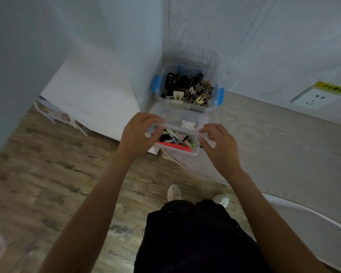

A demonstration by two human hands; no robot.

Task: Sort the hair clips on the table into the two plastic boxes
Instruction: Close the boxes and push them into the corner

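Two clear plastic boxes stand at the table's far left corner by the wall. The far box (217,107) has blue latches and holds several dark and cream hair clips (187,85). The near box (177,152) holds several colourful flat hair clips (175,139). A clear lid (177,117) with a white handle lies tilted over the near box. My left hand (138,133) grips the lid's left end, fingers curled over its edge. My right hand (219,142) grips the lid's right end by a white latch.
The grey wood-grain table (274,146) runs to the right along a white wall with a power socket (315,99). A white chair edge (303,217) curves at the lower right. A white cabinet (91,95) stands left of the table. Wooden floor lies below.
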